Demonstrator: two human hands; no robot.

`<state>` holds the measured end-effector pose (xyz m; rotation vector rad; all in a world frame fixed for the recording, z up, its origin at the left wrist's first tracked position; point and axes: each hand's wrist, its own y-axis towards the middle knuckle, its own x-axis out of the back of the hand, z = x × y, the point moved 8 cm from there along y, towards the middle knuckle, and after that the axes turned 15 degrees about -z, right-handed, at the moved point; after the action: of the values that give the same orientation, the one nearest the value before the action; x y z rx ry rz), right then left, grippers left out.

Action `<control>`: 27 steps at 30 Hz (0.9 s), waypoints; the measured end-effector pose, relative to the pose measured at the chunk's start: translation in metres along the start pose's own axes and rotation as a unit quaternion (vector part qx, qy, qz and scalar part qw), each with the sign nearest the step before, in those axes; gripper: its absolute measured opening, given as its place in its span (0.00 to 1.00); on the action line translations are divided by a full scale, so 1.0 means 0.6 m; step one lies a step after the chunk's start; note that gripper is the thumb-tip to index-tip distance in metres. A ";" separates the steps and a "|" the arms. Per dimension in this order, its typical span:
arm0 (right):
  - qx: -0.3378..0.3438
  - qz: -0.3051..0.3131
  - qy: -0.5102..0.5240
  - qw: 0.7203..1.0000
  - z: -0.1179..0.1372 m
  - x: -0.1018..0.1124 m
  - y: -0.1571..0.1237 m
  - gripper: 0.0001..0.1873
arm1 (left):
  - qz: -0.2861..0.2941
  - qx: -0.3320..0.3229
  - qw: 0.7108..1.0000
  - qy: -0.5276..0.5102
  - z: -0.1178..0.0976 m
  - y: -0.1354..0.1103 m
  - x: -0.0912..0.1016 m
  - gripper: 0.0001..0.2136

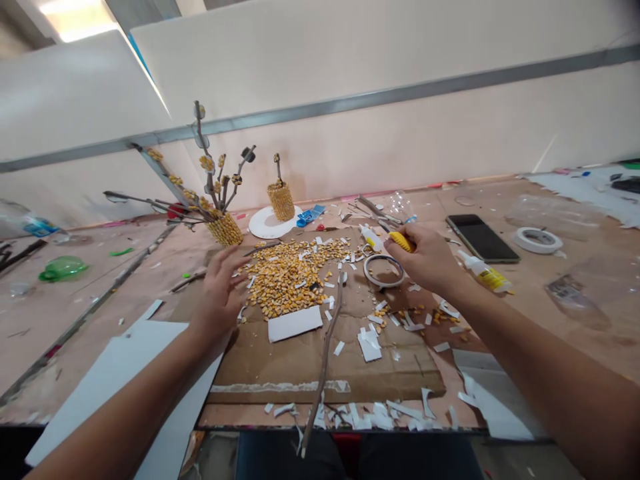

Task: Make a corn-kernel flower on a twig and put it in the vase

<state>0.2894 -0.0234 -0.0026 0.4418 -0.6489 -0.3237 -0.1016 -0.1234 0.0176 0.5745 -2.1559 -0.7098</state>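
My left hand [220, 287] is open at the left edge of a pile of corn kernels [285, 277], its fingers apart with nothing in them. My right hand [423, 257] is closed round a yellow-handled tool [401, 241] whose thin grey end points up and left; its exact kind is unclear. Just below that hand lies a roll of tape [384, 283]. A white strip of card [295, 324] sits in front of the kernels. One long twig [327, 347] lies across the brown cardboard [260, 367] and overhangs the table's near edge.
Behind my left hand stand a kernel-covered pot with twigs [225, 229] and a smaller kernel-covered pot [281, 201] near a white ring [260, 224]. A phone [481, 238], glue bottle [485, 271] and white tape roll [538, 240] lie right. Paper scraps [375, 418] litter the front edge.
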 end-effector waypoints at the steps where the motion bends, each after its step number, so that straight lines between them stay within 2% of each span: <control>1: 0.001 0.001 -0.001 1.000 0.000 0.000 0.000 0.12 | -0.019 -0.024 1.000 0.006 -0.005 0.003 0.005 0.27; 3: 0.004 0.002 -0.001 1.000 0.001 0.000 -0.001 0.12 | -0.053 -0.057 0.997 0.021 -0.015 0.006 0.014 0.28; 5: 0.007 0.001 0.000 1.000 0.003 0.001 -0.001 0.12 | -0.055 -0.052 0.997 0.012 -0.016 0.006 0.014 0.25; 9: 0.014 -0.007 0.004 1.000 0.007 0.002 0.000 0.13 | -0.002 0.007 1.000 -0.014 -0.005 -0.005 -0.002 0.15; 12: 0.019 -0.016 0.008 1.000 0.006 0.004 0.003 0.13 | 0.029 0.002 1.000 0.005 -0.010 -0.009 -0.009 0.14; 17: 0.023 -0.044 0.008 0.999 -0.002 0.010 0.011 0.13 | 0.084 -0.069 0.993 0.051 -0.046 -0.023 -0.016 0.08; 20: 0.027 -0.058 0.010 0.998 -0.001 0.015 0.013 0.14 | 0.105 -0.117 0.985 0.067 -0.068 -0.045 -0.013 0.08; 24: 0.026 -0.060 0.017 0.998 0.003 0.017 0.011 0.14 | 0.081 -0.214 0.965 0.128 -0.092 -0.062 0.007 0.12; 27: 0.025 -0.058 0.019 0.998 0.004 0.018 0.008 0.13 | 0.070 -0.260 0.951 0.154 -0.098 -0.065 0.018 0.13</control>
<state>0.2966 -0.0243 0.0068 0.5332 -0.5955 -0.4095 -0.0552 -0.1763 0.0301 0.2261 -1.6122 -0.9920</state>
